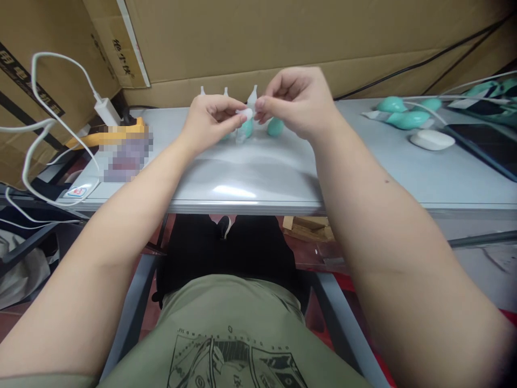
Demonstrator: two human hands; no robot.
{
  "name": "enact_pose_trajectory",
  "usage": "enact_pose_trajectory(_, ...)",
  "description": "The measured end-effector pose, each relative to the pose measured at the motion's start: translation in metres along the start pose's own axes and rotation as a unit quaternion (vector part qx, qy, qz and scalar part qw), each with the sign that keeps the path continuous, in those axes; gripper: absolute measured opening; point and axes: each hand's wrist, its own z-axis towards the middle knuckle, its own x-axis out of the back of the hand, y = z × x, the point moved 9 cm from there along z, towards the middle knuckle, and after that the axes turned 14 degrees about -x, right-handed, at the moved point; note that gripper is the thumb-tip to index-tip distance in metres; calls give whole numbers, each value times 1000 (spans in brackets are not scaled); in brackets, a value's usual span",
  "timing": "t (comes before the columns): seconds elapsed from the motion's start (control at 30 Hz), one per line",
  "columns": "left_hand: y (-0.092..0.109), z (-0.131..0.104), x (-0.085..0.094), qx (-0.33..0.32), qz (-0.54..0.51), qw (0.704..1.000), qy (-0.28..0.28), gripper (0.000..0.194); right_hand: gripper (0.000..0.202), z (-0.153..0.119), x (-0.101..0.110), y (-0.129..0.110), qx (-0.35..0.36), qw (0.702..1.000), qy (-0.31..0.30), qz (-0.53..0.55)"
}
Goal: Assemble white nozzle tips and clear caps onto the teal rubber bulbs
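My left hand (214, 121) pinches a small white translucent piece (247, 113) between thumb and fingertips above the table. Close to its right, my right hand (297, 102) has thumb and fingers pressed together; what they hold, if anything, is too small to make out. Behind the hands stand several mint-green squeeze bulbs with pale tapered nozzles, partly hidden by my fingers. One nozzle (253, 96) points up between my two hands. Under my right hand lies another mint-green bulb (275, 127). A clear small part (241, 136) shows just below my left fingertips.
On the right are more mint-green bulbs (405, 119), a white rounded case (432, 140) and a dark tablet-like device (484, 145). White cables, a charger (107, 111) and a yellow object (121, 133) lie at left. Cardboard (226, 43) walls the back of the grey table (250, 178).
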Motion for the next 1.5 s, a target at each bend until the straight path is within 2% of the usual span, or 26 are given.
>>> enact_pose_trajectory(0.07,-3,2,8,2,3,1000,21,6,54,3,18,2,14,992,70,-105)
enact_pose_trajectory(0.13,-6,4,16,3,12,999,34,10,39,6,26,10,5,974,114,-197)
enact_pose_trajectory(0.23,-12,4,25,12,20,999,32,12,11,14,15,22,-10,928,122,-351)
enact_pose_trajectory(0.37,-20,1,27,22,14,1000,2,13,10,23,-6,31,-40,863,98,-495)
enact_pose_trajectory(0.47,-20,0,23,22,6,999,-27,17,11,26,-15,31,-52,826,94,-553)
enact_pose_trajectory(0.57,-17,-2,18,22,2,998,-51,20,17,27,-18,32,-77,822,98,-557)
enact_pose_trajectory(0.7,-12,-4,14,30,-7,997,-76,18,10,29,-22,34,-92,812,111,-565)
enact_pose_trajectory(0.8,-9,-5,14,36,-12,996,-83,17,15,30,-24,33,-79,815,112,-563)
enact_pose_trajectory(0.93,-9,-5,15,40,-12,995,-88,14,9,31,-22,33,-58,833,93,-543)
enact_pose_trajectory(1.13,-17,-7,13,38,-2,994,-103,16,19,39,-12,49,-67,842,89,-529)
enact_pose_trajectory(1.27,-23,-7,12,35,-3,993,-108,21,30,43,-16,52,-16,860,83,-502)
enact_pose_trajectory(1.4,-24,-7,14,42,-13,995,-91,19,24,26,1,31,0,891,144,-431)
enact_pose_trajectory(1.43,-24,-7,15,45,-17,995,-83,18,24,19,7,20,17,911,168,-377)
enact_pose_trajectory(1.5,-25,-6,16,50,-23,996,-73,21,26,5,10,3,48,932,157,-324)
